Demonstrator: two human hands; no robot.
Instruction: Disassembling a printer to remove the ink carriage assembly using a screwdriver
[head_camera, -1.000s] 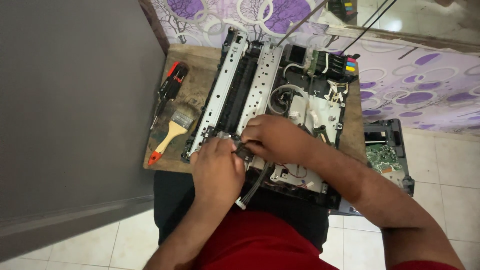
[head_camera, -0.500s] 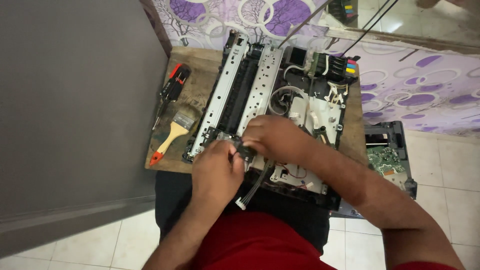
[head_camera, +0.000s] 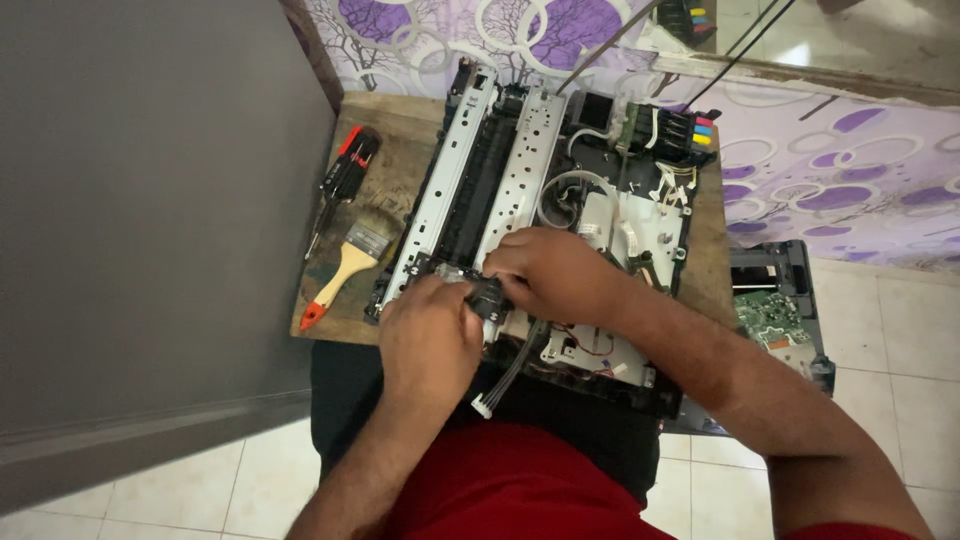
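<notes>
— What's the big thing in the middle of the frame?

— An opened printer chassis (head_camera: 530, 200), cover off, lying flat and running slantwise from the top centre down to the lower centre. Two long pale metal rails with punched holes run along its left half, a dark roller channel between them; white plastic parts and looped cables fill its right half.

— And the small piece at its near end?

— A small black part (head_camera: 487, 297), just below the frame's centre, sitting at the lower end of the rails. It is touched from both sides, so its shape is mostly hidden. A grey cable with a white plug (head_camera: 483, 406) hangs below it.
</notes>
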